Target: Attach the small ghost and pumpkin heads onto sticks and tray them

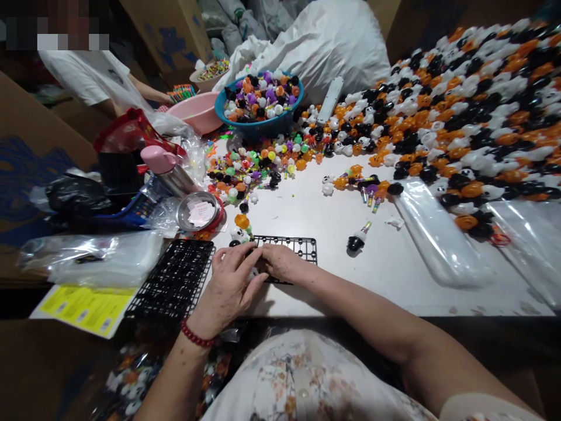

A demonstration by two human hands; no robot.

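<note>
A black plastic grid tray lies on the white table in front of me. At its left end sit small toy figures, among them an orange pumpkin and a white ghost-like head. My left hand is bent over that end, fingers closed together. Against its fingertips, my right hand is curled in a pinch over the grid. A bit of something white shows between the hands; the fingers hide the rest. To the right lies a black-and-white figure with a clear tube.
Stacked black grids lie left, near a round metal tin and a pink-lidded flask. Behind are a blue basin of figures and a pink basin. Clear bags lie right, by a large figure heap. Another person stands back left.
</note>
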